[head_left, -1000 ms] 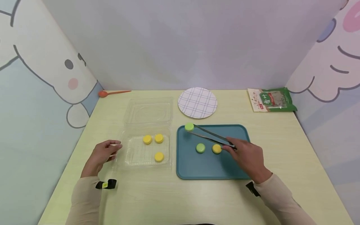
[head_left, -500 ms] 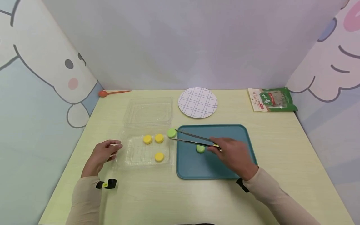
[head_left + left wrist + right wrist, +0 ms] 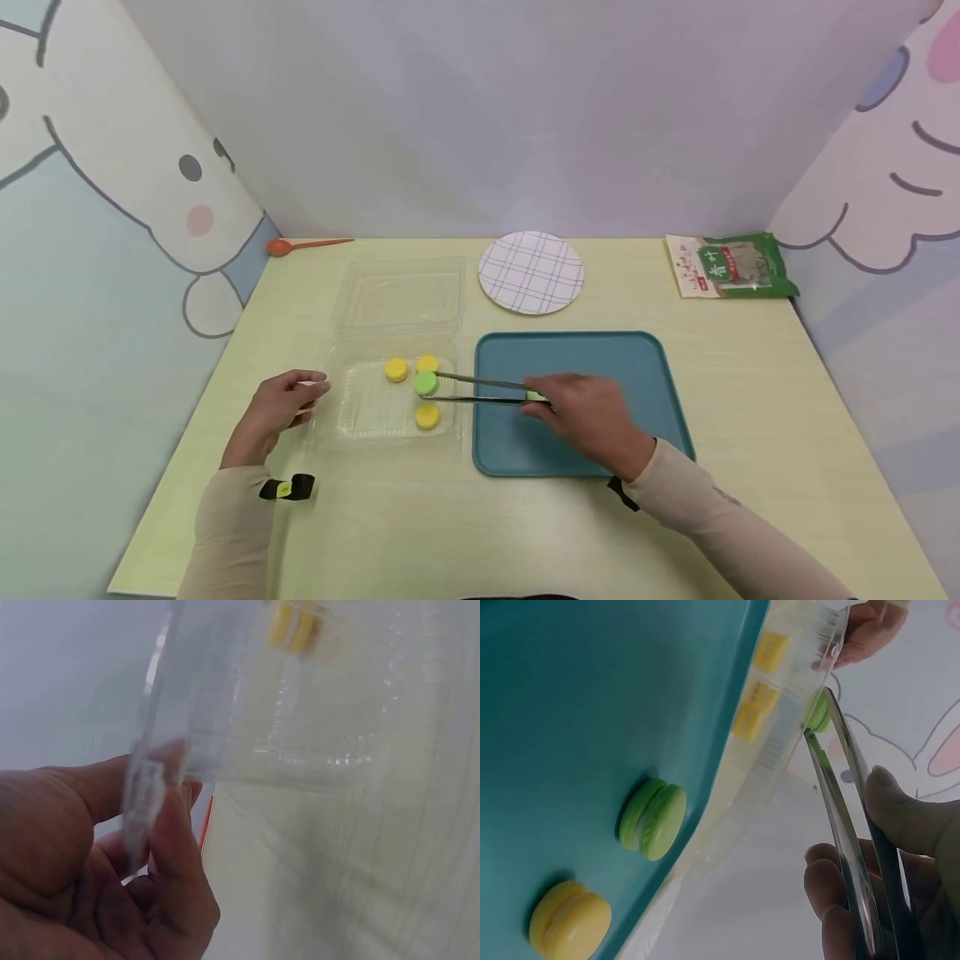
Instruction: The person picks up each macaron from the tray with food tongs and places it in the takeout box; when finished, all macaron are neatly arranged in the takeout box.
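My right hand [image 3: 588,421] grips metal tongs [image 3: 487,402], their tips around a green macaron [image 3: 425,383]. The macaron is over the lower half of an open clear plastic container [image 3: 363,425], among several yellow macarons [image 3: 427,417]; whether it touches the bottom I cannot tell. My left hand [image 3: 142,855] pinches the container's left rim between thumb and fingers. In the right wrist view, another green macaron [image 3: 652,819] and a yellow macaron [image 3: 570,921] lie on the blue tray [image 3: 577,690]; my right hand and the tongs hide them in the head view.
A round checked plate [image 3: 531,273] lies behind the tray. A green and white packet [image 3: 731,265] is at the back right, and an orange spoon [image 3: 281,247] at the back left. The container's lid [image 3: 401,293] lies folded back toward the wall.
The right hand has carried the tongs and the green macaron left, from above the tray to over the container. My left hand has stayed at the container's rim.
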Motion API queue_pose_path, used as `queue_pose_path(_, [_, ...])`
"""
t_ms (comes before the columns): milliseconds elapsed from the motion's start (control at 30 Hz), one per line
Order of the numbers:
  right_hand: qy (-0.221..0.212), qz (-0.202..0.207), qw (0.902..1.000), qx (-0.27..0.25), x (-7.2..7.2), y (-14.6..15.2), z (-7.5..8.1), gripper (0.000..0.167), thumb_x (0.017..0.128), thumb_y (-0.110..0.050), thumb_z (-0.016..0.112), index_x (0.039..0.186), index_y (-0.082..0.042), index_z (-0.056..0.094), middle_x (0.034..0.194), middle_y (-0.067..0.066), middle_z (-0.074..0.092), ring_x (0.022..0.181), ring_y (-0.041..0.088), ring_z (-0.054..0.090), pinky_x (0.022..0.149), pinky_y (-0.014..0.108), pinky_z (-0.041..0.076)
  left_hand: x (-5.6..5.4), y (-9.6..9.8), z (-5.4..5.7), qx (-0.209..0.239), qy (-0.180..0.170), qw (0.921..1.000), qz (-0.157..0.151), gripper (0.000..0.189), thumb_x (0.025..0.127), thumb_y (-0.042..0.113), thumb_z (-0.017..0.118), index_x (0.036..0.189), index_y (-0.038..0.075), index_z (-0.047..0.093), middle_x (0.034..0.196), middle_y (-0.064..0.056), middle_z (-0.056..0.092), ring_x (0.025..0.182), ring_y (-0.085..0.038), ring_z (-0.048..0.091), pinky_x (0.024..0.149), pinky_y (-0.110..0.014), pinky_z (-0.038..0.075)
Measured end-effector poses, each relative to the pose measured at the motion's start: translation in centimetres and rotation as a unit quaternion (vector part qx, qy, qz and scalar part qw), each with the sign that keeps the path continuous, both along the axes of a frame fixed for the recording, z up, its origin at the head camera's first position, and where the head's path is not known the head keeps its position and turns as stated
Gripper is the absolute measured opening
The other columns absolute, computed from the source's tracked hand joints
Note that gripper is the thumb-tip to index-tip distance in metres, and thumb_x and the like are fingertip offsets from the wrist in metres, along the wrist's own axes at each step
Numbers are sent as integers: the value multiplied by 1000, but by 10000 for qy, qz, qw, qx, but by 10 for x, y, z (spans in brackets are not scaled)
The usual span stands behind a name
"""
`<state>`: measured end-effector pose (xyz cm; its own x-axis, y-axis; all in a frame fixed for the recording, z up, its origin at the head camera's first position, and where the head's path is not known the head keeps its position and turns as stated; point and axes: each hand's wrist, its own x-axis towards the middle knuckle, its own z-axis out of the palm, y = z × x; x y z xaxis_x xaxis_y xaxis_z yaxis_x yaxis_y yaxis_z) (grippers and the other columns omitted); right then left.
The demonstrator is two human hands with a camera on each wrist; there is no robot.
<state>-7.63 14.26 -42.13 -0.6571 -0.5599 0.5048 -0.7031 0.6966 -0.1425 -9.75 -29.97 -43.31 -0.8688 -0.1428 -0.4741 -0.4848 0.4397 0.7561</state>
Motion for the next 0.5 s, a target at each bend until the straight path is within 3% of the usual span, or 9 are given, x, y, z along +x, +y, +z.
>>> queue_pose_path(167, [-4, 166, 9997, 184, 1, -12, 0, 40, 73, -37, 90, 104, -14, 78, 85, -1, 75, 69, 11, 69, 47, 29, 49, -1, 1, 1, -22, 24, 10000, -32, 52, 100, 31, 65, 139, 0, 53, 93, -8, 59, 78, -15, 58, 68, -26, 54])
queue_pose_path(400, [-277, 649, 9969, 338, 2, -34, 0, 38, 78, -35, 87, 105, -11, 75, 88, -2, 75, 73, 11, 70, 58, 28, 55, -1, 2, 1, -46, -11, 10000, 8, 51, 101, 30, 65, 140, 0, 52, 93, -8, 59, 76, -15, 58, 67, -26, 54])
queue_pose_path(500, [-276, 709, 9963, 408, 1, -43, 0, 35, 80, -36, 85, 103, -11, 75, 86, -2, 75, 71, 11, 69, 53, 26, 53, -1, 2, 0, -69, -18, 10000, 31, 51, 100, 30, 65, 139, 0, 53, 92, -8, 59, 77, -16, 58, 67, -26, 54])
